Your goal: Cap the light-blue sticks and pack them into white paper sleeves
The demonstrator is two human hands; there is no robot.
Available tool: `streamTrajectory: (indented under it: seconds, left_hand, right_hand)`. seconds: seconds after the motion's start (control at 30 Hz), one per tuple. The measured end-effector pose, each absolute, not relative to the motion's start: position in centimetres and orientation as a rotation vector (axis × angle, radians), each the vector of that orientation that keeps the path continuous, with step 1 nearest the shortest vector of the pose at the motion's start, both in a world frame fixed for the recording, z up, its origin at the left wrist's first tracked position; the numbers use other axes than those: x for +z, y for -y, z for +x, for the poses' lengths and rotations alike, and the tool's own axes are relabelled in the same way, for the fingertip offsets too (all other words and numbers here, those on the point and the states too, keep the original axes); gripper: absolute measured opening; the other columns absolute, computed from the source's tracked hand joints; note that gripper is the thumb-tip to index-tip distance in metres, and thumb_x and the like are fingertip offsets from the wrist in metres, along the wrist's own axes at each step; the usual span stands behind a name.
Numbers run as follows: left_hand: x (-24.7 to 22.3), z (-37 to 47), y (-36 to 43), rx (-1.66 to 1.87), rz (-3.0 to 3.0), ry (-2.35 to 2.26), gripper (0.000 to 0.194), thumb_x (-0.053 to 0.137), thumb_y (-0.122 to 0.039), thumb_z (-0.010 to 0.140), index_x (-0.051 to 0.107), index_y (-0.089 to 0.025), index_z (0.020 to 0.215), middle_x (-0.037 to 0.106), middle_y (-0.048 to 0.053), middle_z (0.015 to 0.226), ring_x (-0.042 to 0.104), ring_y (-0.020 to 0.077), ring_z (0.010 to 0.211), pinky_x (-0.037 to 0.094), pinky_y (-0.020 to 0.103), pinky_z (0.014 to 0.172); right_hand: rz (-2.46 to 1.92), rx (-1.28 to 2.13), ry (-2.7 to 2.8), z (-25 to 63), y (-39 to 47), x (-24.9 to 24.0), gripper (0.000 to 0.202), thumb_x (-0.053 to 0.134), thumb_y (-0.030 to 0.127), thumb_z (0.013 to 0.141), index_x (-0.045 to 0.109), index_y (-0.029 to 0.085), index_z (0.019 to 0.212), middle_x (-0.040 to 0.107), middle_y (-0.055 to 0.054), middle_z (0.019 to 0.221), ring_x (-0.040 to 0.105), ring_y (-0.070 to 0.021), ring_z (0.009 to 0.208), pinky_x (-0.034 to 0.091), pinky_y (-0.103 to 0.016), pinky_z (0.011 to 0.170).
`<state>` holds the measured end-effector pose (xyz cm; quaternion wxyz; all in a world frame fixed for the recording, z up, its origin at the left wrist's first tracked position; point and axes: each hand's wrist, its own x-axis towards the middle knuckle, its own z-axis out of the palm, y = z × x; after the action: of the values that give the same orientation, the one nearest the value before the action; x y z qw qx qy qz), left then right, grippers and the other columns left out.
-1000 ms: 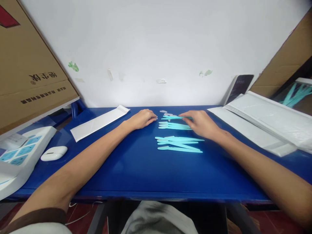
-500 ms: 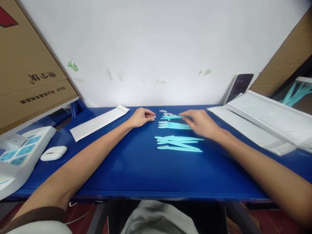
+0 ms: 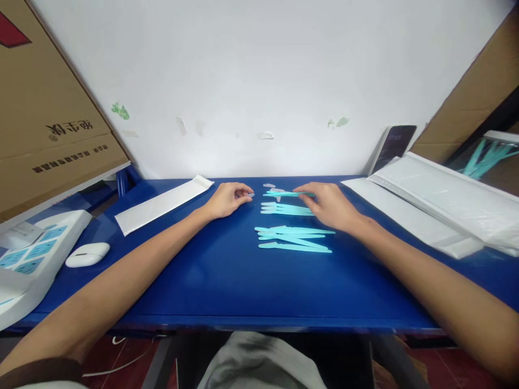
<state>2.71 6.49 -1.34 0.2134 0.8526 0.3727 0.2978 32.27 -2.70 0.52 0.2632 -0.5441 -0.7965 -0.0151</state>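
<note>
My left hand (image 3: 227, 200) pinches a small clear blade cap (image 3: 251, 195), its fingers closed left of the razors. In my right hand (image 3: 329, 204) are turquoise eyebrow razors (image 3: 279, 193), gripped by their handle ends with the blade ends pointing left; how many is hard to tell. Loose clear caps (image 3: 268, 185) lie just behind and under those razors. Close in front, several turquoise razors (image 3: 284, 208) lie side by side, partly hidden by my right hand. Nearer to me is another loose pile of razors (image 3: 294, 247), some crossing each other.
A white sleeve (image 3: 162, 206) lies left on the blue table (image 3: 227, 281). Further left are a white earbud case (image 3: 87, 254) and a power strip (image 3: 60, 232). At right, white packages (image 3: 441, 200) lie before a phone (image 3: 393, 146) leaning on the wall. Cardboard (image 3: 52, 108) stands left.
My left hand has drawn a little to the left with the cap, away from the razors. My right hand keeps hold of its razors. The whole view has shifted slightly.
</note>
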Motion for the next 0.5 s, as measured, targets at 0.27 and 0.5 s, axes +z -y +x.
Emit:
streamTrajectory:
  seconds: [0.27, 0.5]
  left_hand:
    - [-1.5, 0.4, -2.5, 0.92, 2.098, -0.991, 0.037, 0.08, -0.045, 0.076, 0.077, -0.015, 0.098, 0.076, 0.009, 0.093, 0.072, 0.0205, 0.083, 0.06, 0.034, 0.083]
    - [-1.8, 1.0, -2.7, 0.873, 2.096, -0.934, 0.031, 0.08, -0.039, 0.079, 0.074, -0.017, 0.1, 0.075, 0.007, 0.088, 0.072, 0.0183, 0.08, 0.059, 0.031, 0.079]
  right_hand:
    - [-1.304, -0.044, 2.09, 31.5, 3.3, 0.5, 0.03, 0.05, 0.027, 0.097, 0.075, 0.02, 0.113, 0.077, -0.006, 0.108, 0.07, -0.0219, 0.082, 0.053, -0.035, 0.075]
    - [-1.208, -0.025, 2.139, 31.3, 3.7, 0.7, 0.03, 0.05, 0.027, 0.099, 0.075, 0.02, 0.114, 0.077, -0.006, 0.103, 0.069, -0.0206, 0.08, 0.053, -0.034, 0.07]
